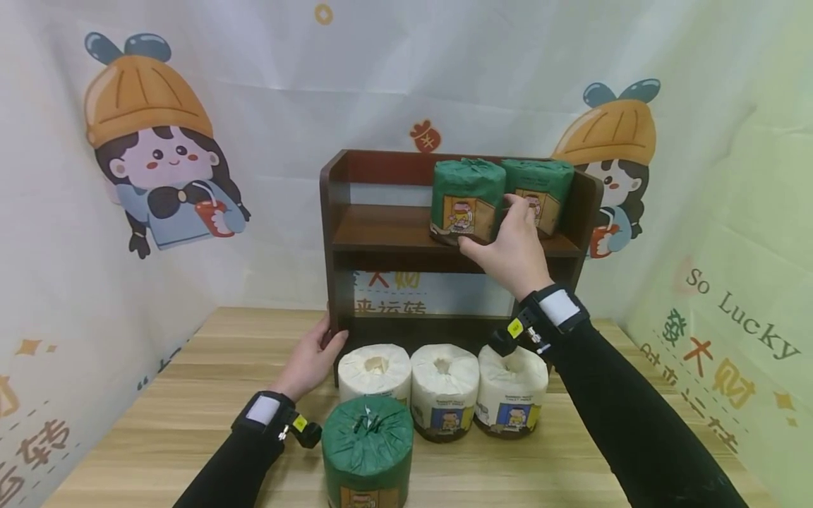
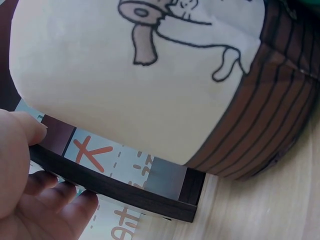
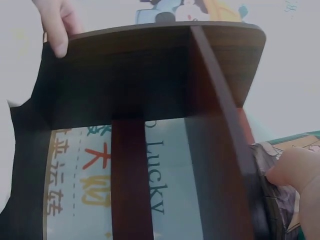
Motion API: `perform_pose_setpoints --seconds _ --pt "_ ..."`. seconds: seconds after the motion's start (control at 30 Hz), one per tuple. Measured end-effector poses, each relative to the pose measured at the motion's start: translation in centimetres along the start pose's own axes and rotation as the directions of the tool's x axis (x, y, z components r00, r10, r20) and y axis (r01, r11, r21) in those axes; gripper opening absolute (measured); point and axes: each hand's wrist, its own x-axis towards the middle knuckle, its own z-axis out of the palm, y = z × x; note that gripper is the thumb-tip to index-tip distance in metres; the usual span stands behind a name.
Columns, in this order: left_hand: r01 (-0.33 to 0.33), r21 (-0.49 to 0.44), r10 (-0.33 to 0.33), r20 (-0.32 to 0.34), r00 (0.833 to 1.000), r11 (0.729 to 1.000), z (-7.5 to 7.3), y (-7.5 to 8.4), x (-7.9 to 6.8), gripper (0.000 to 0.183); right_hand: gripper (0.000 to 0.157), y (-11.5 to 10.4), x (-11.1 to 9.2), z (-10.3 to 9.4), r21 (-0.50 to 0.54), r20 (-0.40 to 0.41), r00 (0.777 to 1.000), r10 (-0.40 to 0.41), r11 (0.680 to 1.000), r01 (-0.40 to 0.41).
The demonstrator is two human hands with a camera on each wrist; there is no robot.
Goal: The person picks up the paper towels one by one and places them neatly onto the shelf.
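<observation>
Up on the dark brown wooden shelf [image 1: 394, 236], the right hand [image 1: 511, 247] curls its thumb and fingers round a green-wrapped paper roll [image 1: 466, 199] that stands on the upper board; this grip is closed on the roll's lower right side, just beside a second green roll [image 1: 543, 185] against the shelf's right wall. Both wrappers carry a tan label with a small cartoon figure, its print too small to read. The left hand [image 1: 311, 363] rests on the shelf's lower left corner, its thumb on the front edge and its fingers behind the side panel, a loose grip with the fingers only lightly bent. On the wooden desk [image 1: 190, 416] in front of the shelf stand three cream rolls in a row, the left one [image 1: 375, 372], the middle one [image 1: 444, 384] and the right one [image 1: 511, 388], with blue picture labels; a third green roll [image 1: 368, 451] stands nearest the camera. The backdrop [image 1: 730, 339] at the right reads "So Lucky" in green beside orange Chinese characters, and more orange characters show through the shelf's open lower bay.
</observation>
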Motion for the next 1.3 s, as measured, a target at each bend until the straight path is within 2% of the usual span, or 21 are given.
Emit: perform_pose_setpoints --seconds 0.17,0.57,0.8,0.97,1.3 --pt "0.003 0.007 -0.003 -0.002 1.000 1.000 0.0 0.0 0.0 0.055 0.095 0.2 0.1 0.5 -0.060 -0.032 0.999 -0.003 0.998 0.001" --pt "-0.003 -0.006 0.003 -0.001 1.000 1.000 0.0 0.0 0.0 0.054 0.082 0.1 0.5 1.1 -0.120 -0.076 0.997 0.032 0.992 -0.041" --pt "-0.010 0.015 0.010 -0.016 1.000 1.000 -0.1 0.1 -0.1 0.052 0.076 0.2 0.8 1.4 -0.090 -0.089 0.994 0.071 0.993 -0.079" --pt "-0.018 0.023 0.018 -0.015 1.000 1.000 0.0 0.2 -0.2 0.054 0.073 0.2 1.0 1.5 -0.105 -0.088 0.994 0.068 0.992 -0.077" --pt "-0.015 0.007 0.015 -0.011 1.000 1.000 0.0 -0.2 -0.1 0.054 0.067 0.7 0.5 1.3 -0.063 -0.118 0.992 0.045 0.997 -0.053"
